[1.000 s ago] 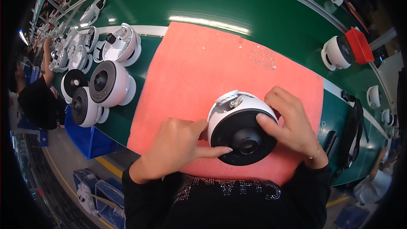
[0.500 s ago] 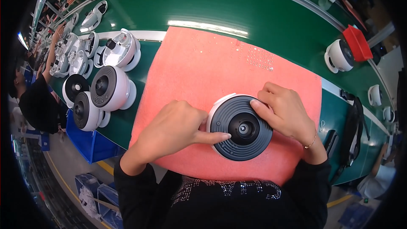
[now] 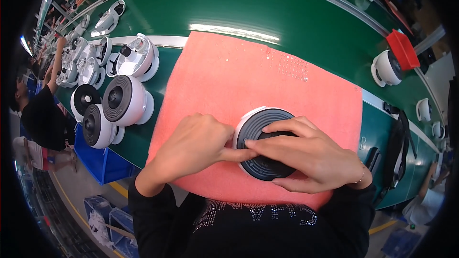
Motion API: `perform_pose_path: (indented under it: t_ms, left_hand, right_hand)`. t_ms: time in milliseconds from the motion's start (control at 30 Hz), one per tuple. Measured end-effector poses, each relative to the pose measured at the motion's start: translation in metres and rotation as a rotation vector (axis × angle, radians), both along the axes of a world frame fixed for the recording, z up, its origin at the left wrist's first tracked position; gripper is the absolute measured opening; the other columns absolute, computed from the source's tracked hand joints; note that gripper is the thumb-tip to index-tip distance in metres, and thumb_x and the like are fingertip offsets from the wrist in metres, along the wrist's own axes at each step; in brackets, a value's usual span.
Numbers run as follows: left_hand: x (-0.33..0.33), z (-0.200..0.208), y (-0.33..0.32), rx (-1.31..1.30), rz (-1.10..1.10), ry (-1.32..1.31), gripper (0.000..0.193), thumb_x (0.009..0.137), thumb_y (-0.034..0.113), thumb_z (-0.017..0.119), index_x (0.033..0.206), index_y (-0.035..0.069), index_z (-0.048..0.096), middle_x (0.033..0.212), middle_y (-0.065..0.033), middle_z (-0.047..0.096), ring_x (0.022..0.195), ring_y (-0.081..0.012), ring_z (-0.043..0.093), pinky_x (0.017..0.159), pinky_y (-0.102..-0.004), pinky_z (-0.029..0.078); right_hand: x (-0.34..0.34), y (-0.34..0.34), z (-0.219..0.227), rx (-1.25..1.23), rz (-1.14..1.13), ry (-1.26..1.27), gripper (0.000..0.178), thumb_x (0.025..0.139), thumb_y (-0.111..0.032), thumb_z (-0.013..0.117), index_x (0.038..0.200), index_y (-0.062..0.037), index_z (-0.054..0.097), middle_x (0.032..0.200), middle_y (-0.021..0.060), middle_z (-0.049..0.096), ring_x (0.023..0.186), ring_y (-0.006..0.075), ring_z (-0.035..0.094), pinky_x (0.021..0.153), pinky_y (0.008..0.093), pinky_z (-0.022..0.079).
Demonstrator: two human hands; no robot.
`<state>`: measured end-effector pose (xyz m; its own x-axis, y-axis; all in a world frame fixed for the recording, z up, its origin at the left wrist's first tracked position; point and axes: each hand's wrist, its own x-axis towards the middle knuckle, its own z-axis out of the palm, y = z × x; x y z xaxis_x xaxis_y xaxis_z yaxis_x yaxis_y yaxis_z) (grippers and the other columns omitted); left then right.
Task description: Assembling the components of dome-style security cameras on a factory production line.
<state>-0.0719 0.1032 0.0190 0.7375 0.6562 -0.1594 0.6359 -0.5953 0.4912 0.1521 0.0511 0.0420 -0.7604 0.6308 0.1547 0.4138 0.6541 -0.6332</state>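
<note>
A round white device (image 3: 273,113) with a dark ribbed face sits on the pink cloth (image 3: 215,81) in front of me. My left hand (image 3: 196,145) grips its left side, thumb laid over the edge of the face and fingers curled around the side, partly hidden. Across the face lies my right hand (image 3: 306,153), palm down with fingers stretched out. One fingertip touches the face close to my left thumb. The middle of the face is covered by this hand. Small shiny studs (image 3: 294,68) are spread on the far part of the cloth.
Similar round units (image 3: 125,98) stand at the left, with open white housings (image 3: 138,57) behind them. A blue bin (image 3: 107,165) sits below the table edge. At the right are a white unit (image 3: 386,68), a red bin (image 3: 403,49) and a black strap (image 3: 399,148). A co-worker (image 3: 43,114) reaches at far left.
My right hand has moved from the upper right rim leftward over the face, covering the lens that showed before. My left hand stays put. The white unit at far right has shifted slightly rightward.
</note>
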Motion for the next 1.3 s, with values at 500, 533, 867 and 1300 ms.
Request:
perform_pose_path:
  t_ms: [500,533,867,1300]
  left_hand:
    - [0.0,-0.046,-0.037,-0.857,0.304,-0.769,0.082,0.07,0.024,0.074,0.134,-0.003,0.03,0.121,-0.0162,0.05,0.11,-0.0217,0.051,0.089,-0.0343,0.045]
    - [0.002,-0.04,-0.037,-0.718,0.299,-0.795,0.085,0.068,0.022,0.076,0.134,-0.004,0.029,0.121,-0.0169,0.05,0.109,-0.0219,0.052,0.088,-0.0344,0.046]
    - [0.005,0.002,-0.016,-0.021,0.145,-0.737,0.09,0.057,0.022,0.079,0.128,-0.011,0.035,0.105,-0.0207,0.059,0.096,-0.0264,0.061,0.07,-0.0345,0.056]
    - [0.006,-0.036,0.051,-0.638,0.188,-1.77,0.083,0.069,0.038,0.07,0.134,0.005,0.03,0.128,-0.0129,0.045,0.119,-0.0275,0.044,0.101,-0.0442,0.037]
  right_hand:
    - [0.009,-0.003,-0.039,-0.506,-0.47,0.375,0.049,0.081,-0.025,0.062,0.12,-0.0005,0.045,0.115,0.0161,0.054,0.105,0.0243,0.053,0.088,0.0336,0.042]
    - [0.006,-0.003,-0.032,-0.414,-0.482,0.347,0.055,0.076,-0.026,0.066,0.12,-0.001,0.044,0.114,0.017,0.053,0.107,0.0251,0.052,0.089,0.0343,0.042]
    - [-0.005,0.024,-0.02,-0.045,-0.454,0.499,0.079,0.051,-0.034,0.084,0.113,-0.0002,0.05,0.101,0.0116,0.059,0.095,0.0206,0.058,0.084,0.0307,0.044]
    - [-0.041,0.06,0.005,-0.073,-0.286,0.844,0.101,0.068,-0.023,0.076,0.142,-0.0081,0.01,0.134,0.0185,0.034,0.122,0.0312,0.039,0.096,0.0458,0.039]
